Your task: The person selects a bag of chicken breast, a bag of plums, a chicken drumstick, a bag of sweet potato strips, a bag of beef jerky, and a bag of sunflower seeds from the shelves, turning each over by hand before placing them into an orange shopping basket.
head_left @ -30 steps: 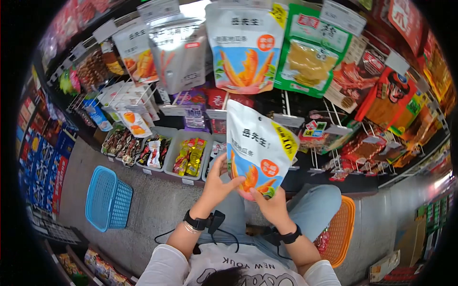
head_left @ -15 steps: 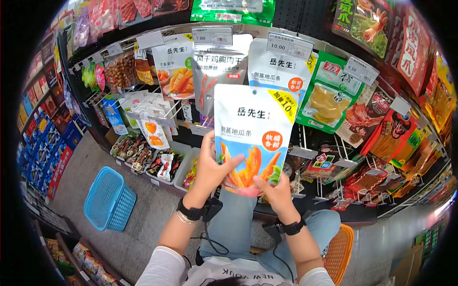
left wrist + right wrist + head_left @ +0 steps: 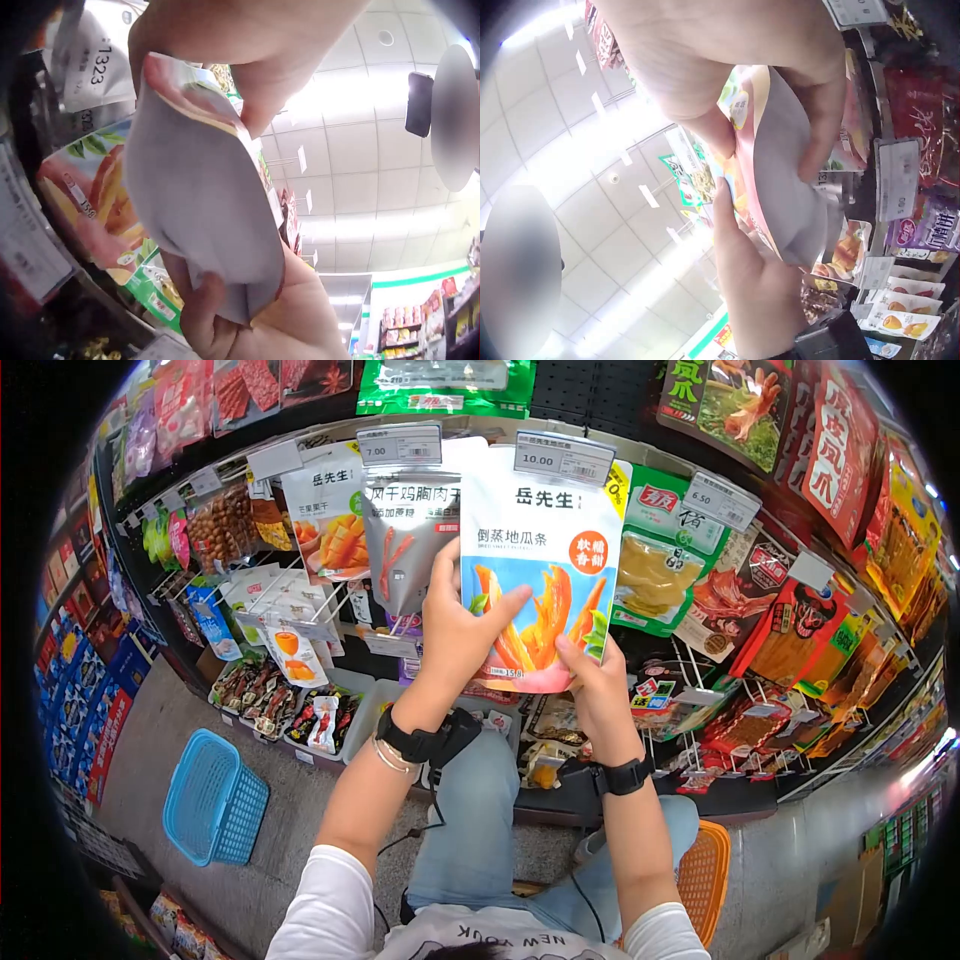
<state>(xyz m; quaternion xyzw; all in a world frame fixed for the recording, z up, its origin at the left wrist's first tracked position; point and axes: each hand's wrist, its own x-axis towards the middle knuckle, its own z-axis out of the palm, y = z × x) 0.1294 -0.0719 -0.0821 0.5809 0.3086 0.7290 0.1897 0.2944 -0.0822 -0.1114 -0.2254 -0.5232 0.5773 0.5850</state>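
Note:
Both hands hold a white and blue stand-up pouch of sweet potato strips (image 3: 540,600) upright against the snack rack. My left hand (image 3: 458,628) grips its left side, thumb across the printed front and fingers behind. Low on the right edge my right hand (image 3: 602,688) pinches it, thumb in front. The pouch's top is partly covered by a price tag (image 3: 565,456) marked 10.00. Its grey gusseted bottom (image 3: 202,180) bulges in the left wrist view, and another pouch with the same picture (image 3: 101,202) hangs behind it.
A grey pouch (image 3: 405,555) hangs to the left and a green snack bag (image 3: 655,565) to the right. Low bins hold small packets (image 3: 265,695). A blue basket (image 3: 215,800) stands on the floor at left, an orange basket (image 3: 708,880) by the right leg.
Both hands have raised the pouch from near the lap up to the rack, where its top now lies behind the 10.00 tag. The view has shifted with the head.

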